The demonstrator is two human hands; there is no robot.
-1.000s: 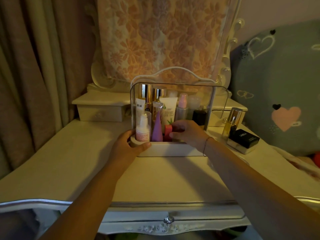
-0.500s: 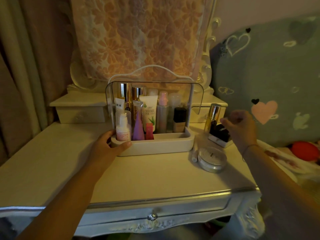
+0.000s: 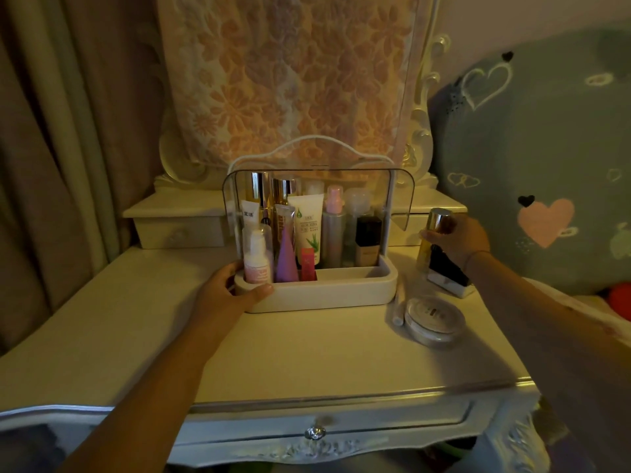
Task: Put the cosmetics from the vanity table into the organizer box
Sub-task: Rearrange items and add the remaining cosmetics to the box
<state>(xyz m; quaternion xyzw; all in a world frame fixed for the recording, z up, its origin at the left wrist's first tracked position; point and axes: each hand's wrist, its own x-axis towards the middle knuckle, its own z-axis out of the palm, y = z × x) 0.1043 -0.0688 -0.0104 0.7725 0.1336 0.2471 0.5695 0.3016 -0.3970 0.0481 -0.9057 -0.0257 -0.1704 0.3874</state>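
Observation:
The white organizer box (image 3: 327, 291) with its clear lid raised stands at the back middle of the vanity table (image 3: 307, 353). Several tubes and bottles stand inside, among them a pink pump bottle (image 3: 257, 257) and an aloe tube (image 3: 307, 230). My left hand (image 3: 232, 288) grips the box's front left corner. My right hand (image 3: 457, 240) is wrapped around a gold-capped bottle (image 3: 435, 230) standing right of the box, beside a black-and-white box (image 3: 447, 271). A round compact (image 3: 433, 319) and a thin white stick (image 3: 397, 308) lie in front.
A cloth-covered mirror (image 3: 290, 80) rises behind the organizer, with small drawers (image 3: 177, 227) at either side. Curtains (image 3: 51, 148) hang at the left. A grey heart-print cushion (image 3: 546, 165) leans at the right.
My right hand left the red lipstick standing in the organizer, swung right and closed around the gold-capped bottle. The left hand stayed on the box corner. The view turned rightward.

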